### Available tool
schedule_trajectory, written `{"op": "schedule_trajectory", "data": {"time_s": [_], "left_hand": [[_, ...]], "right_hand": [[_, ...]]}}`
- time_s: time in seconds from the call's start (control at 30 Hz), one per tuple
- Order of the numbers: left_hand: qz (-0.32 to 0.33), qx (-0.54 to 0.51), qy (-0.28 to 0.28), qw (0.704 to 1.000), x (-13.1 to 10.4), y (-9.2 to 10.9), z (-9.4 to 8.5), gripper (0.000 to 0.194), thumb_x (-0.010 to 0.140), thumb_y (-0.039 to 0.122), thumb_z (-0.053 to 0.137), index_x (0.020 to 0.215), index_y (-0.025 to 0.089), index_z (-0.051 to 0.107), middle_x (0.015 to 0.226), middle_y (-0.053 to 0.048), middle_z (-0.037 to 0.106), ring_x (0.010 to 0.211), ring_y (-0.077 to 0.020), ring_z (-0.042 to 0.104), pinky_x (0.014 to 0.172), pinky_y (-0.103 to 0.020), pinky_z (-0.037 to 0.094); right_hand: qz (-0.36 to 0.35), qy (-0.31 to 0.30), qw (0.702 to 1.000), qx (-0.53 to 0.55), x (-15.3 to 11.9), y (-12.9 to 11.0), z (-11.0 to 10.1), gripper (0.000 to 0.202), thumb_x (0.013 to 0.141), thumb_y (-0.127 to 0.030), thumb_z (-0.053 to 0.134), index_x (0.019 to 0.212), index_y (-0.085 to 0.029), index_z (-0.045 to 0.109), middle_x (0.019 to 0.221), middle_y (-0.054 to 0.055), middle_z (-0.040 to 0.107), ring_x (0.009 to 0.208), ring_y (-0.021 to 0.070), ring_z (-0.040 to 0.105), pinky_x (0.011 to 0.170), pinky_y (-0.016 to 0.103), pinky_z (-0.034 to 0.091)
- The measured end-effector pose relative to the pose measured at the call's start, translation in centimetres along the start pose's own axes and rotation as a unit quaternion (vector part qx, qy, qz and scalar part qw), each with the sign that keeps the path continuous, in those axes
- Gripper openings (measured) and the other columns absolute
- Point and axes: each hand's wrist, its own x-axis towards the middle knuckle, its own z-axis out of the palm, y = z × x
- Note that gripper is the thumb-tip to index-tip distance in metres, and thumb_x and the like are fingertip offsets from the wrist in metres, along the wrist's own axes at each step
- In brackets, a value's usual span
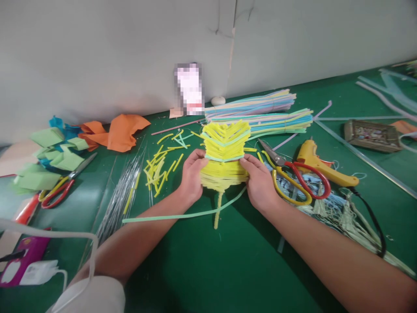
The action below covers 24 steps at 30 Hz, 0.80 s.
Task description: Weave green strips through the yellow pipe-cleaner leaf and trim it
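Note:
A leaf-shaped piece of yellow pipe cleaners (224, 174) hangs between my two hands, with mint-green strands crossing it and a pale stem pointing down. My left hand (193, 176) pinches its left edge, thumb on top. On the right edge, the fingers of my right hand (259, 178) are closed the same way. A long mint-green pipe cleaner (182, 216) trails from near my right hand, below the leaf shape and across to my left forearm. Right beside my right hand lie scissors (293, 169) with red and yellow handles. Short yellow offcuts (159, 167) are scattered left of my left hand.
Bundles of pastel pipe cleaners (260, 117) lie at the back near a propped phone (190, 89). A yellow glue gun (325, 165) and a small box (373, 135) are on the right. Leftward are metal wires (122, 195), folded paper (125, 132), more scissors (67, 182) and a purple power strip (28, 256).

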Motion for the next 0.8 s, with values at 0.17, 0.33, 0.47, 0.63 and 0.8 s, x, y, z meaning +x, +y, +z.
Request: {"op": "schedule_trajectory", "data": {"time_s": [0.17, 0.33, 0.47, 0.63, 0.8], "left_hand": [[-0.034, 0.017, 0.012, 0.999, 0.15, -0.04, -0.19, 0.015, 0.067, 0.024, 0.065, 0.075, 0.018, 0.055, 0.068, 0.002, 0.062, 0.06, -0.0141, 0.06, 0.06, -0.026, 0.046], [-0.06, 0.029, 0.025, 0.997, 0.16, 0.18, -0.05, 0.018, 0.068, 0.028, 0.067, 0.077, 0.016, 0.058, 0.069, -0.001, 0.066, 0.065, -0.018, 0.064, 0.064, -0.03, 0.049], [-0.067, 0.024, 0.03, 0.997, 0.05, 0.19, 0.13, 0.021, 0.069, 0.031, 0.069, 0.08, 0.016, 0.059, 0.072, -0.001, 0.067, 0.065, -0.0169, 0.064, 0.063, -0.029, 0.049], [-0.041, 0.021, 0.033, 0.998, -0.14, 0.1, 0.12, 0.02, 0.071, 0.029, 0.069, 0.078, 0.017, 0.055, 0.071, 0.001, 0.063, 0.063, -0.0133, 0.06, 0.061, -0.025, 0.047], [-0.032, 0.003, 0.027, 0.999, -0.19, 0.15, 0.19, 0.021, 0.07, 0.027, 0.069, 0.076, 0.018, 0.051, 0.069, 0.003, 0.059, 0.062, -0.012, 0.058, 0.06, -0.025, 0.045]], "right_hand": [[0.001, 0.004, 1.0, 0.004, 0.07, -0.01, -0.05, 0.019, 0.072, -0.039, 0.072, 0.083, -0.025, 0.067, 0.083, -0.002, 0.071, 0.083, 0.02, 0.066, 0.076, 0.034, 0.052], [0.0, 0.011, 1.0, 0.006, 0.06, -0.03, -0.02, 0.02, 0.072, -0.04, 0.073, 0.084, -0.025, 0.067, 0.083, -0.002, 0.072, 0.082, 0.0199, 0.066, 0.076, 0.034, 0.052], [-0.006, 0.012, 1.0, 0.013, 0.09, 0.07, -0.06, 0.019, 0.072, -0.039, 0.072, 0.084, -0.025, 0.067, 0.083, -0.002, 0.071, 0.081, 0.0195, 0.066, 0.076, 0.034, 0.052], [-0.006, 0.011, 1.0, 0.015, -0.01, -0.04, 0.01, 0.018, 0.073, -0.039, 0.072, 0.084, -0.025, 0.067, 0.083, -0.002, 0.071, 0.081, 0.0199, 0.066, 0.077, 0.035, 0.052], [0.0, 0.007, 1.0, 0.01, -0.05, -0.1, 0.07, 0.018, 0.073, -0.039, 0.072, 0.082, -0.025, 0.067, 0.084, -0.001, 0.072, 0.084, 0.0205, 0.066, 0.077, 0.035, 0.052]]}}
